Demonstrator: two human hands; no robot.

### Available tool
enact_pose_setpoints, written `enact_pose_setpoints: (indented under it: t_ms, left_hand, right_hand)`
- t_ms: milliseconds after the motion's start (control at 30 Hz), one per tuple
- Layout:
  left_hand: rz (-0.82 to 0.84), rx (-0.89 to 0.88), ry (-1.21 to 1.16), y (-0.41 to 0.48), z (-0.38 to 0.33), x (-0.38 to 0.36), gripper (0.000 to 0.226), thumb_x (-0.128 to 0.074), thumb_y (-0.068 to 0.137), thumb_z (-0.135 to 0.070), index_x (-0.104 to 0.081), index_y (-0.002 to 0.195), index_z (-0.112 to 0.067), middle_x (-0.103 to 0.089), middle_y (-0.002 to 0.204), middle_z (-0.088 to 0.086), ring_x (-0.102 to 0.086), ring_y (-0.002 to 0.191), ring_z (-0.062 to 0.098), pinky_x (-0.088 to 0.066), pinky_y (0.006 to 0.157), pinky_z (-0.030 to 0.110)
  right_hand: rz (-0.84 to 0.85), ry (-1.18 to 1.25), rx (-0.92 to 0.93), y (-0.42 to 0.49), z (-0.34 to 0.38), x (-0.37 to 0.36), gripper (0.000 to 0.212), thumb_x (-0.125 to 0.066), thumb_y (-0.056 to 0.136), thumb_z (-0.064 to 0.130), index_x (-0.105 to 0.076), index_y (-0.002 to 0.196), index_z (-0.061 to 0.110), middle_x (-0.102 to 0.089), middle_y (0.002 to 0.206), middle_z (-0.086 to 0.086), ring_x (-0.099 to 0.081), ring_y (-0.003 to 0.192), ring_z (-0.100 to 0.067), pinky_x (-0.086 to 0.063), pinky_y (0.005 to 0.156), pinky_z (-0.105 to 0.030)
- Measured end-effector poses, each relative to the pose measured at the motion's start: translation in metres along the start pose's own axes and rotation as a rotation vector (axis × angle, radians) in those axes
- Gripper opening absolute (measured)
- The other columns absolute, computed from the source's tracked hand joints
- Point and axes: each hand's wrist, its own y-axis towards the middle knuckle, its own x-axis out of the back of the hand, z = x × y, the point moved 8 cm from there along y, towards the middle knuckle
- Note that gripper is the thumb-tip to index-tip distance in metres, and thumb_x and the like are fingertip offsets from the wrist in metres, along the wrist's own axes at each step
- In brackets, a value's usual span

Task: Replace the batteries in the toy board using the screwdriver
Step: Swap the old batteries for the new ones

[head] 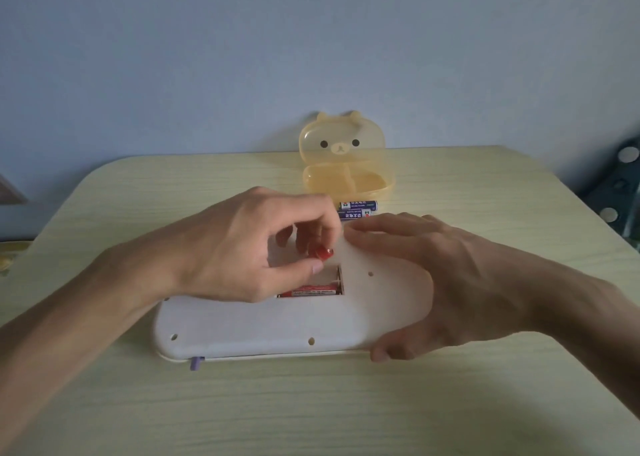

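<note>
Our left hand, fingers pinching a red battery over the open compartment, our right hand clasping the toy board by its end — blue batteries beyond

Wall: plain, pale blue-grey, filling the whole far side behind the tabletop.
Tabletop: pale yellow-cream with a faint wood grain running left to right; its far left corner is rounded, and its far edge sits against the wall.
Right edge: a dark spotted cloth with white dots, beside the tabletop's far right corner.
Left edge: a dim grey-brown shape low against the wall, too unclear to name.
Light: dim, soft and even, with a bluish cast; a broad faint shadow lies across the near right of the tabletop.
</note>
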Motion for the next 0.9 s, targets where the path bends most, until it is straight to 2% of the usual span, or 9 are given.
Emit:
enact_pose_setpoints:
  t_ms: [133, 267, 400, 500, 567, 667, 733, 833, 900]
  left_hand:
    - [-0.140, 0.110, -0.232, 0.013, 0.021, 0.030, 0.018, -0.080, 0.090, -0.004, -0.069, 0.100, -0.015, -0.076, 0.090, -0.007, -0.072, 0.079, 0.009, -0.058, 0.077, 0.036]
    - [-0.260, 0.185, -0.116, 0.047, 0.049, 0.052, 0.021, -0.084, 0.089, -0.004, -0.074, 0.106, -0.013, -0.082, 0.097, -0.006, -0.078, 0.087, 0.013, -0.062, 0.085, 0.034]
    - [-0.295, 0.216, 0.024, 0.080, 0.062, 0.044, 0.016, -0.086, 0.087, -0.008, -0.083, 0.100, -0.018, -0.084, 0.093, -0.010, -0.078, 0.084, -0.001, -0.057, 0.082, 0.014]
    - [-0.240, 0.267, 0.183, 0.094, 0.069, 0.034, 0.015, -0.084, 0.088, -0.011, -0.086, 0.099, -0.021, -0.083, 0.092, -0.010, -0.065, 0.068, -0.020, -0.040, 0.068, -0.002]
    - [-0.216, 0.297, 0.239, 0.097, 0.074, 0.030, 0.017, -0.084, 0.087, -0.014, -0.087, 0.099, -0.026, -0.083, 0.091, -0.011, -0.062, 0.064, -0.020, -0.044, 0.070, 0.002]
    - [-0.188, 0.325, 0.288, 0.097, 0.077, 0.023, 0.017, -0.084, 0.086, -0.018, -0.087, 0.097, -0.031, -0.085, 0.093, -0.011, -0.074, 0.087, 0.003, -0.057, 0.091, 0.031]
    - [-0.171, 0.337, 0.313, 0.097, 0.078, 0.020, 0.016, -0.085, 0.087, -0.019, -0.087, 0.098, -0.030, -0.085, 0.096, -0.008, -0.075, 0.092, 0.009, -0.057, 0.092, 0.032]
    - [-0.167, 0.327, 0.313, 0.095, 0.077, 0.020, 0.016, -0.085, 0.089, -0.022, -0.086, 0.104, -0.028, -0.083, 0.098, -0.009, -0.064, 0.076, -0.012, -0.047, 0.079, 0.008]
    - [-0.172, 0.314, 0.297, 0.090, 0.070, 0.025, 0.016, -0.085, 0.090, -0.021, -0.086, 0.106, -0.026, -0.074, 0.082, -0.018, -0.054, 0.065, -0.027, -0.036, 0.066, -0.004]
  right_hand:
    - [0.016, -0.008, -0.023, -0.001, 0.002, 0.001, 0.124, -0.073, 0.058, 0.085, -0.017, 0.161, 0.043, -0.011, 0.160, 0.040, -0.016, 0.143, 0.008, -0.018, 0.110, -0.012]
    - [0.011, -0.009, -0.020, -0.001, 0.001, 0.001, 0.126, -0.070, 0.056, 0.088, -0.016, 0.161, 0.043, -0.010, 0.159, 0.041, -0.017, 0.146, 0.005, -0.019, 0.115, -0.014]
    - [0.005, 0.000, -0.021, -0.002, 0.002, 0.000, 0.125, -0.072, 0.057, 0.087, -0.017, 0.160, 0.043, -0.010, 0.157, 0.043, -0.021, 0.144, 0.002, -0.021, 0.113, -0.015]
    - [0.004, 0.010, -0.022, -0.002, 0.002, 0.001, 0.124, -0.072, 0.058, 0.086, -0.017, 0.161, 0.042, -0.011, 0.158, 0.042, -0.022, 0.146, 0.000, -0.022, 0.116, -0.018]
    - [0.005, 0.014, -0.025, -0.002, 0.002, 0.001, 0.125, -0.072, 0.058, 0.086, -0.016, 0.161, 0.042, -0.010, 0.159, 0.041, -0.021, 0.146, 0.000, -0.022, 0.116, -0.018]
    - [-0.001, 0.012, -0.014, -0.002, 0.001, 0.000, 0.124, -0.071, 0.058, 0.087, -0.016, 0.160, 0.041, -0.011, 0.160, 0.039, -0.021, 0.146, -0.002, -0.023, 0.115, -0.019]
    - [0.004, 0.010, -0.015, -0.002, 0.000, -0.001, 0.124, -0.071, 0.059, 0.086, -0.017, 0.160, 0.041, -0.011, 0.160, 0.039, -0.020, 0.147, -0.002, -0.023, 0.114, -0.020]
    - [0.012, 0.016, -0.019, -0.003, 0.000, -0.001, 0.123, -0.072, 0.059, 0.086, -0.016, 0.160, 0.042, -0.010, 0.159, 0.041, -0.021, 0.147, -0.003, -0.024, 0.115, -0.020]
    - [0.008, 0.016, -0.017, -0.003, 0.000, -0.001, 0.124, -0.072, 0.059, 0.086, -0.016, 0.161, 0.042, -0.011, 0.160, 0.040, -0.021, 0.148, -0.003, -0.023, 0.115, -0.020]
